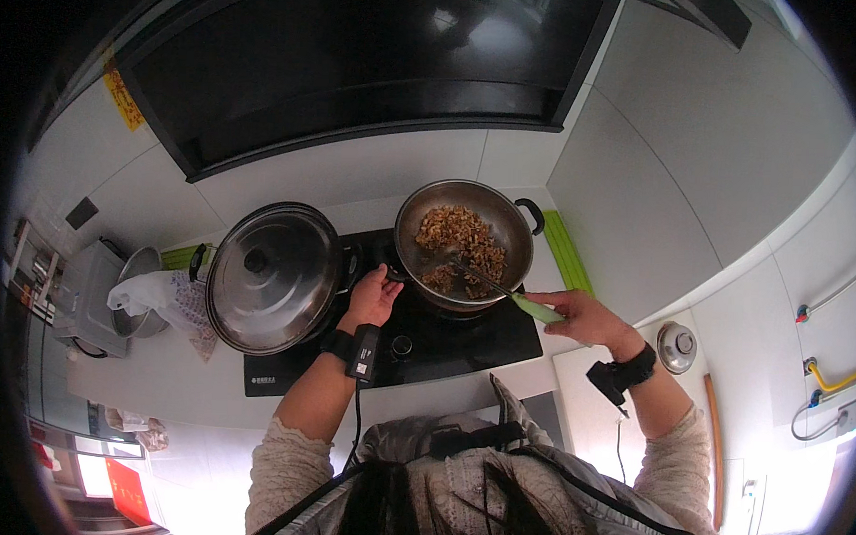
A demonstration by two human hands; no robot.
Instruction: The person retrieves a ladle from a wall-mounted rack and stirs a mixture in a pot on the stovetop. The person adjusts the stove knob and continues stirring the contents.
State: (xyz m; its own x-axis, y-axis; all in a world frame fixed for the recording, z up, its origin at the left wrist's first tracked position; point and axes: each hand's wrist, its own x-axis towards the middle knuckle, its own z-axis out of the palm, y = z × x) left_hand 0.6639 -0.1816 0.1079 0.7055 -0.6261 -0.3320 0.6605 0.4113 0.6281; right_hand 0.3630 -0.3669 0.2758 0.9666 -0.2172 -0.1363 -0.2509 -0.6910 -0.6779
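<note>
A metal wok (410, 217) sits tilted on the right side of a black gas cooktop (467, 354), holding browned, chopped food (459, 230). My left hand (372, 299) pinches the wok's left black handle (397, 275). In my right hand (587, 317) is the green handle (537, 309) of a metal spatula or spoon. Its thin shaft (488, 280) slants down into the food, where the tip is partly buried. Left of my left hand stands a second pan, covered by a domed metal lid (279, 290) with a black knob.
A range hood (371, 60) overhangs the cooktop. Green strips (568, 251) line the right wall. On the left counter are a plastic bag (151, 293), a metal basin (142, 263) and a grey appliance (91, 298). A small metal lid (676, 347) lies at right.
</note>
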